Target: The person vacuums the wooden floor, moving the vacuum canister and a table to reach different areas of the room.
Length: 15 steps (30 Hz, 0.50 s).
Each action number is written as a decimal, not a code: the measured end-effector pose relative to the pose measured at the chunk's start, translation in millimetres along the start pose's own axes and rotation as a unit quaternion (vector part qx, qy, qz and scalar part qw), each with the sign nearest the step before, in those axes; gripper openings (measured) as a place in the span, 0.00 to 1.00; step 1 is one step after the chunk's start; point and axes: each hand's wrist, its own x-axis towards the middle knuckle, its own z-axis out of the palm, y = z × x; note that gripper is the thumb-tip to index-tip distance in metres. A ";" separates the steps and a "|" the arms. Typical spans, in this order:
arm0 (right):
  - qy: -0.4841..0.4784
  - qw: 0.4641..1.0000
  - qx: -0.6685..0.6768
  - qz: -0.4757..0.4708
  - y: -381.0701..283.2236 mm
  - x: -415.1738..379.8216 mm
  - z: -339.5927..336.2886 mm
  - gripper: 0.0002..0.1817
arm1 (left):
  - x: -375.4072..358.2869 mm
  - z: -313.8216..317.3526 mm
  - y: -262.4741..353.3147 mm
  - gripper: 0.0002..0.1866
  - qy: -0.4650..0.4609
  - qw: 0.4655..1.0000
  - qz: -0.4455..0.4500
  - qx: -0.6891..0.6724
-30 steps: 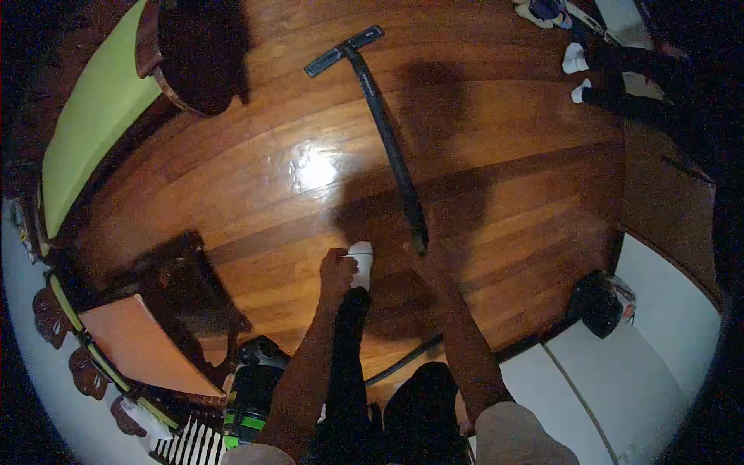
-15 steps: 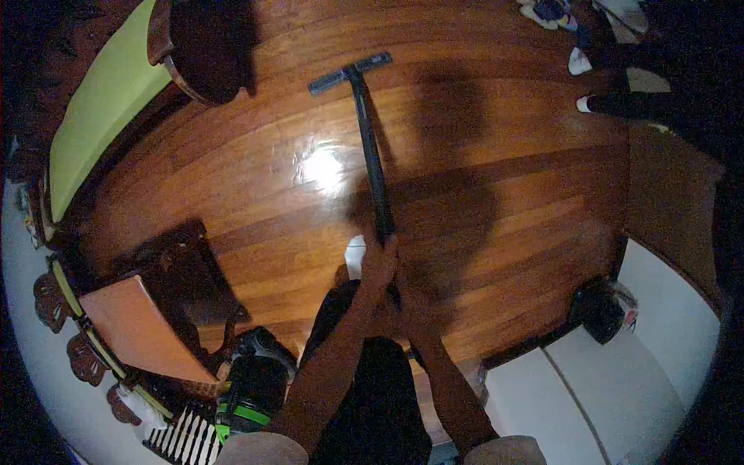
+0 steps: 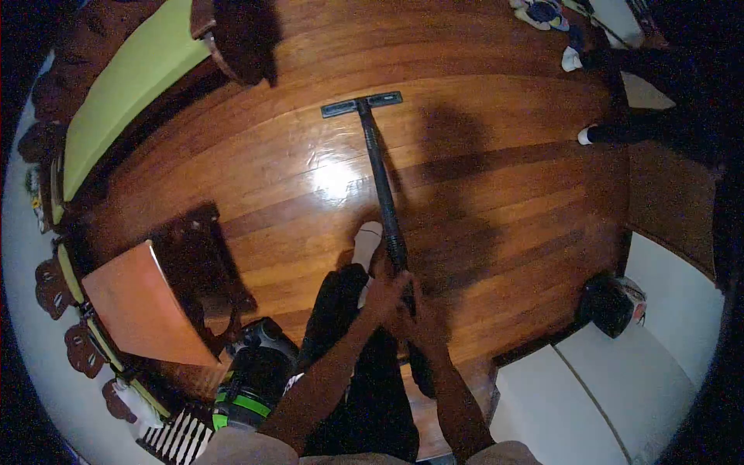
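Observation:
A black vacuum cleaner wand (image 3: 380,174) reaches forward from my hands across the floor. Its wide flat floor head (image 3: 384,99) rests on the boards. My left hand (image 3: 385,298) is wrapped round the upper part of the tube. Just behind it and to the right, my right hand (image 3: 422,322) grips the wand's near end, which my hands partly hide. To my left stands the black vacuum cleaner body (image 3: 256,368) with a green band. One of my feet (image 3: 369,239), in a white sock, is beside the tube.
A chair with an orange seat (image 3: 143,306) is at the left, a yellow-green cushioned seat (image 3: 128,93) farther up. A white cabinet (image 3: 542,395) and a black bag-like object (image 3: 608,304) are on the right. Another person's legs (image 3: 635,132) show upper right, near items on the wooden floor (image 3: 504,256).
The wand and floor head have come back toward me, and both hands have drawn back with them. My socked foot shows farther forward. The other person's feet have shifted slightly.

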 end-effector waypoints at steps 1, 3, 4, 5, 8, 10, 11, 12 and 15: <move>0.034 0.997 -0.035 -0.055 18.2 -3.0 16.5 0.36 | -12.7 3.4 1.8 0.32 -0.002 0.997 0.079 0.023; 0.049 0.994 0.006 -0.100 -15.3 12.7 11.4 0.35 | -2.9 10.5 -10.7 0.33 0.021 0.991 0.120 -0.064; 0.076 0.987 0.049 -0.133 -16.9 35.7 17.1 0.35 | 17.7 7.1 -18.6 0.34 0.063 0.989 0.120 -0.058; 0.100 0.976 0.089 -0.169 -17.9 58.8 22.9 0.34 | 38.6 3.9 -26.8 0.35 0.104 0.986 0.119 -0.052; 0.200 0.950 0.041 -0.235 -34.0 124.4 20.0 0.34 | 103.2 -23.9 11.9 0.36 0.095 0.988 0.110 0.047; 0.204 0.948 0.033 -0.242 -22.8 142.8 25.6 0.34 | 106.8 -31.9 43.9 0.39 0.074 0.991 0.072 0.080; 0.176 0.957 0.065 -0.222 -16.2 136.4 28.6 0.35 | 97.1 -29.7 42.4 0.39 0.071 0.991 0.071 0.085; 0.149 0.964 0.096 -0.200 -11.4 129.3 30.7 0.35 | 84.4 -20.6 22.8 0.41 0.084 0.990 0.074 0.091; -0.034 0.996 0.038 0.068 -32.0 22.1 26.4 0.35 | 2.3 -10.7 -9.2 0.41 0.050 0.996 0.056 0.041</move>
